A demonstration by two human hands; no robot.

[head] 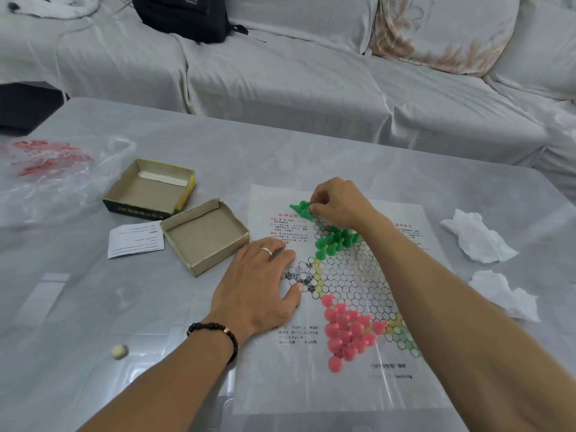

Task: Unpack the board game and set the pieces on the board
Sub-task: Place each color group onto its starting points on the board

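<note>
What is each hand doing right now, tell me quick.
Left hand: open, fingers flat, pressing the paper board.
Right hand: fingers pinching a green piece.

green pieces [335, 240], pink pieces [346, 330], white board [352, 275] with black circles

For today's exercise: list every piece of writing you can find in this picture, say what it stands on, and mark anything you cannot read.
"SPORTS": white print on the black backpack; the smaller line beneath it is blurred.
Paper game board: red and black Chinese text blocks, too blurred to quote.
Box lid: print on its dark side, upside down, unreadable.
White leaflet: lines too small to read.
</note>
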